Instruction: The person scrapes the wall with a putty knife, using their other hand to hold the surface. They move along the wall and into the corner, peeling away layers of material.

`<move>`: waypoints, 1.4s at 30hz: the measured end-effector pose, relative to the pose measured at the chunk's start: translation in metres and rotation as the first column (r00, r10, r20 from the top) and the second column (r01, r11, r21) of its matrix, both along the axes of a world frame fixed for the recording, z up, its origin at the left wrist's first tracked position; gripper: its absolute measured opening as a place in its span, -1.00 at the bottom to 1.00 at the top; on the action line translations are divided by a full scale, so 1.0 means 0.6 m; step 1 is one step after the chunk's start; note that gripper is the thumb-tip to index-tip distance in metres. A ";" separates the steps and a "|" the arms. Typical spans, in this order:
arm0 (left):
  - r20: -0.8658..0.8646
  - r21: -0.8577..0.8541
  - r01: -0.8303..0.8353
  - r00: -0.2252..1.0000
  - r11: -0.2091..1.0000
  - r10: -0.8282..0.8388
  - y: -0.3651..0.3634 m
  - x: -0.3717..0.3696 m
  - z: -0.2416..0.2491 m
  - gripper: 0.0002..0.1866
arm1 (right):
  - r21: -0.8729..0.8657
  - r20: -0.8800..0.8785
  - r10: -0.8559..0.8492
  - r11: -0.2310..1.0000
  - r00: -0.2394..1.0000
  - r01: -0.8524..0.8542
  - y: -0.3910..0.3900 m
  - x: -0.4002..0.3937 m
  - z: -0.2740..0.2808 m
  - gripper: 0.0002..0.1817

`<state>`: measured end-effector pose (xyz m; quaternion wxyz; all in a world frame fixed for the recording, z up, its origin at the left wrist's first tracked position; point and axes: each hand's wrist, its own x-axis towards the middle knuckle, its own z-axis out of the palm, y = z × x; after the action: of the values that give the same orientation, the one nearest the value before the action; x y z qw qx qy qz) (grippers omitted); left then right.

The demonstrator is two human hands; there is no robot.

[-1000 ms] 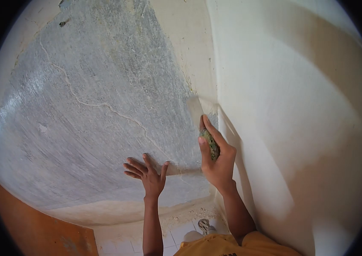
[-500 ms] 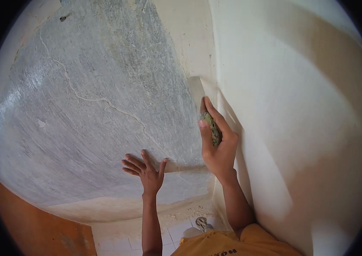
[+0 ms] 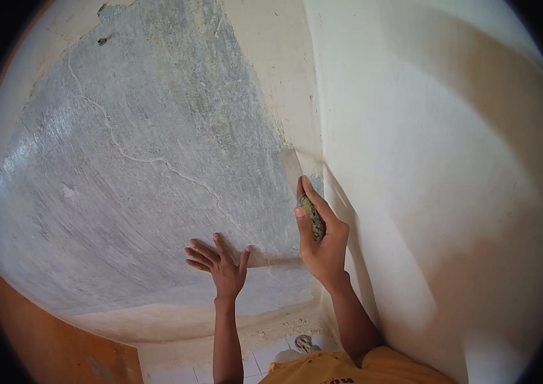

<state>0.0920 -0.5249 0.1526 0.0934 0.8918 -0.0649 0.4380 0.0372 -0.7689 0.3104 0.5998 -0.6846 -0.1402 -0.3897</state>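
Observation:
A scraper (image 3: 312, 221) with a mottled green grip is held in my right hand (image 3: 326, 246), fingers and thumb wrapped around it. Its flat metal blade (image 3: 291, 168) points up and rests at the boundary between the grey bared surface (image 3: 175, 121) and the cream paint strip (image 3: 291, 83) beside the wall corner. My left hand (image 3: 225, 265) lies with fingers spread against the grey surface, lower and to the left, holding nothing. A thin pale crack (image 3: 150, 159) runs diagonally down toward its thumb.
A white wall (image 3: 412, 160) rises close along the right side. Orange-brown paint (image 3: 60, 326) covers the lower left. Below are white floor tiles (image 3: 265, 355), crumbled debris (image 3: 284, 329) and a bundled grey object (image 3: 303, 344) I cannot identify. A small hole (image 3: 102, 41) marks the upper left.
My right hand has drawn the scraper downward along the paint edge near the corner. The left hand keeps its place on the wall, while the whole view has shifted slightly.

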 end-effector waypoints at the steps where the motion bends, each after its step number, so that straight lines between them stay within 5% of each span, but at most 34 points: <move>1: -0.004 -0.004 0.002 1.000 1.000 -0.002 -0.001 0.000 0.000 0.14 | -0.009 0.011 -0.010 1.000 1.000 0.010 0.002 0.001 -0.006 -0.50; 10: -0.009 0.029 -0.017 1.000 0.999 0.017 -0.001 -0.002 0.003 0.16 | -0.014 0.106 -0.026 1.000 0.994 0.028 -0.001 0.014 0.033 -0.50; 28: -0.011 0.008 0.021 1.000 1.000 -0.021 0.005 0.004 -0.008 0.16 | -0.025 0.000 -0.016 1.000 1.000 0.016 0.000 -0.003 -0.015 -0.50; 35: 0.015 0.031 -0.006 1.000 0.999 0.005 0.001 0.003 -0.004 0.15 | -0.075 0.151 -0.085 0.992 0.985 0.097 0.001 0.029 0.029 -0.51; 38: 0.029 0.030 -0.004 1.000 1.000 0.003 0.000 0.002 -0.001 0.14 | -0.055 0.065 -0.064 0.996 0.996 0.068 0.008 0.022 0.043 -0.50; 42: 0.036 0.030 -0.013 0.999 0.999 0.012 -0.001 0.005 -0.009 0.15 | -0.061 0.082 -0.073 0.995 0.994 0.078 0.013 0.011 -0.017 -0.50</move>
<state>0.0951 -0.5254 0.1470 0.0758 0.8854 -0.0676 0.4535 0.0435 -0.7608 0.3000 0.5564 -0.6921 -0.1503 -0.4345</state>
